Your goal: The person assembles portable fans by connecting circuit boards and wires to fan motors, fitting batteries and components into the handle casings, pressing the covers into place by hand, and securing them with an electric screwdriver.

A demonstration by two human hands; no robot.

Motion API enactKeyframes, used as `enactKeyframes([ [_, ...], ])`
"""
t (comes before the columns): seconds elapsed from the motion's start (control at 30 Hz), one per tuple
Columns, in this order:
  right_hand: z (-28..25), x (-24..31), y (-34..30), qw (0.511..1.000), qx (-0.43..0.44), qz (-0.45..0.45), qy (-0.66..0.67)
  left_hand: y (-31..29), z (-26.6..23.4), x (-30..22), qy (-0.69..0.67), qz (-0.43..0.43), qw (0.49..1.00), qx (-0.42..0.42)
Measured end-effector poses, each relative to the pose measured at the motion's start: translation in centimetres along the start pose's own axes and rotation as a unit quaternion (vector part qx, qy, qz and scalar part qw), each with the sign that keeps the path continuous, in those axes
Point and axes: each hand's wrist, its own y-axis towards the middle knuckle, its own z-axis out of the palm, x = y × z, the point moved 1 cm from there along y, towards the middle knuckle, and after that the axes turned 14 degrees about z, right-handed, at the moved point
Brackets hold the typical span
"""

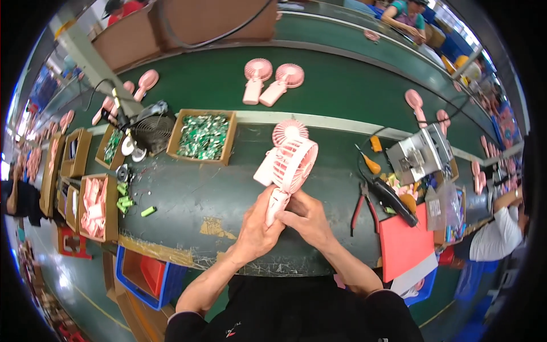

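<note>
A pink handheld fan (294, 165) is held upright over the bench, its round grille tilted up and away from me. My left hand (258, 227) wraps round the left side of its handle. From the other side my right hand (307, 219) grips the same handle, thumb lying along it. Just behind the held fan, a second pink fan (289, 132) lies on the bench, partly hidden by the first.
Green circuit boards fill a cardboard box (231, 139) at the back left. Small green cylindrical cells (149, 211) lie near a box of pink parts (85, 219). Pliers (364, 210), a black power screwdriver (394, 200) and a red sheet (405, 242) are on the right. Beyond runs a green conveyor (342, 85) carrying fans.
</note>
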Motion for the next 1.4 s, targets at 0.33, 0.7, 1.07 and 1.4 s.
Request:
enactKeyframes([
  [0.33,-1.9,-1.9,-1.4,0.987,0.044,0.066,0.139,-1.5,4.2,-1.3,-0.140,-0.152,0.978,-0.013],
  [0.7,-2.3,-3.8,-0.6,0.963,-0.087,-0.039,0.253,-0.9,6.4,-1.8,-0.022,-0.144,0.989,-0.033],
  [1.07,-3.9,-2.7,1.1,0.976,-0.066,-0.012,0.206,-0.5,6.2,0.1,-0.076,-0.157,0.985,-0.018],
  [1.4,-4.8,-2.6,-1.9,0.986,0.007,0.073,0.148,-1.8,6.7,0.9,-0.277,-0.233,0.932,-0.001],
])
